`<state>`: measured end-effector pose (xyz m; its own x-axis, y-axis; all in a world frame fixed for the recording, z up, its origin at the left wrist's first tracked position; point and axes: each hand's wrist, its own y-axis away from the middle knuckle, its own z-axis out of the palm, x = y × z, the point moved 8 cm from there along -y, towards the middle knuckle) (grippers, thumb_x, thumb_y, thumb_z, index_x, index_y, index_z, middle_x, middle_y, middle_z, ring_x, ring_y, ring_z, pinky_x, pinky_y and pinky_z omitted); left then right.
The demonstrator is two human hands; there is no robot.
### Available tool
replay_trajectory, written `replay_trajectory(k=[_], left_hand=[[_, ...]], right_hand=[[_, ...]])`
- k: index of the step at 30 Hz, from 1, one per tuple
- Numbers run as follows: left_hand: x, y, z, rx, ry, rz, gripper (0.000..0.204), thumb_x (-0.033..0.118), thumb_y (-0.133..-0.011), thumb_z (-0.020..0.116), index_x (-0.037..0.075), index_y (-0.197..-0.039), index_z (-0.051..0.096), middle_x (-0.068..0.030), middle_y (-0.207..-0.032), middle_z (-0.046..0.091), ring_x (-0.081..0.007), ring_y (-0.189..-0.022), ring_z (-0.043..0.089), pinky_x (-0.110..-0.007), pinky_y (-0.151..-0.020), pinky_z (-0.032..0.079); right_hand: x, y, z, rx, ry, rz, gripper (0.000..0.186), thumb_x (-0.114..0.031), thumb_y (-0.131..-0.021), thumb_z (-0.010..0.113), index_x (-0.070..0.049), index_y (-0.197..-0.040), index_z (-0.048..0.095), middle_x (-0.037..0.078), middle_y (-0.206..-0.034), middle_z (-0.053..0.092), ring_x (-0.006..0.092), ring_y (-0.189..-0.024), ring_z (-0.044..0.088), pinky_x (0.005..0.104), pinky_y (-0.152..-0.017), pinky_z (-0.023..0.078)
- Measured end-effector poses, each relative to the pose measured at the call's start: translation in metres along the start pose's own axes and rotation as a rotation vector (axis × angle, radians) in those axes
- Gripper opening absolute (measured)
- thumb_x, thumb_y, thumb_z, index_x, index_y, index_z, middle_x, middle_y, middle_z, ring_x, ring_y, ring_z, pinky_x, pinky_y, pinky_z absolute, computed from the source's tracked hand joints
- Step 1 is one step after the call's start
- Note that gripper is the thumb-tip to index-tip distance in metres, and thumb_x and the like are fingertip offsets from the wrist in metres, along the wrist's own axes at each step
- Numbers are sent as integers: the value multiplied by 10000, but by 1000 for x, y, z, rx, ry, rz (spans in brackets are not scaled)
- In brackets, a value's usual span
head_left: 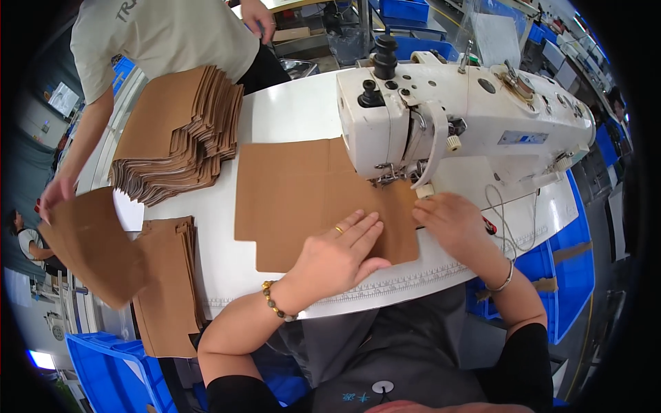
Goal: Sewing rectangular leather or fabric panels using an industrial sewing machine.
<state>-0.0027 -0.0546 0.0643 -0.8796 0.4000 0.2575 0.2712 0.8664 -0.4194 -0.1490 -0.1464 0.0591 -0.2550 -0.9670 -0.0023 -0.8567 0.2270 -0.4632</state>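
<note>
A brown flat sheet (pixel 289 193) with a notched corner lies on the white sewing table under the head of a white sewing machine (pixel 482 124). My left hand (pixel 337 255) rests on the sheet with fingers stretched out and thumb apart, a little below the presser foot (pixel 385 177). My right hand (pixel 447 224) has its curled fingers on the sheet's right edge, just right of the needle area. A loose cord (pixel 509 234) lies to the right of my right hand.
Stacks of brown sheets (pixel 165 124) (pixel 165 289) lie at left. A co-worker's hand (pixel 60 193) holds a lifted sheet (pixel 89 241). Blue bins (pixel 575 289) (pixel 103 372) stand below both sides of the table (pixel 282 103).
</note>
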Motion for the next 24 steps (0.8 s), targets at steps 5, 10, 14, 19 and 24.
replay_trajectory(k=[5,10,14,19,24], left_hand=[[-17,-1,6,-5,-216,-41,439,306,-868,758,4,-1182,705,-138,-1267,696,-322,-1205,653,-435,-984,542],[-15,-4,14,-62,-186,-53,442,295,-855,769,11,-1189,706,-128,-1287,688,-318,-1215,647,-428,-992,537],[-19,-4,14,-65,-203,-59,452,322,-854,766,21,-1187,710,-117,-1287,692,-316,-1208,651,-405,-967,548],[-18,-4,12,-65,-256,-48,441,338,-856,757,24,-1164,722,-118,-1259,707,-310,-1169,673,-393,-945,553],[-16,-6,18,-78,-279,-38,435,334,-857,764,40,-1174,717,-100,-1266,706,-297,-1177,672,-390,-922,561]], right_hand=[[53,26,-23,3,142,117,246,-84,-775,635,-66,-1005,718,59,-1140,709,270,-1114,670,406,-935,544],[74,28,-48,-12,344,203,233,-68,-772,637,-64,-987,725,84,-1065,709,284,-1012,681,413,-870,549],[64,6,-20,-25,234,211,221,-78,-765,649,-81,-977,711,62,-913,662,276,-828,657,393,-722,529],[27,-35,31,-15,162,81,55,-148,-761,662,-111,-802,656,40,-715,606,227,-646,644,350,-562,494],[32,-40,57,181,-85,-1,71,-160,-730,683,-106,-745,639,40,-595,570,226,-527,616,365,-462,462]])
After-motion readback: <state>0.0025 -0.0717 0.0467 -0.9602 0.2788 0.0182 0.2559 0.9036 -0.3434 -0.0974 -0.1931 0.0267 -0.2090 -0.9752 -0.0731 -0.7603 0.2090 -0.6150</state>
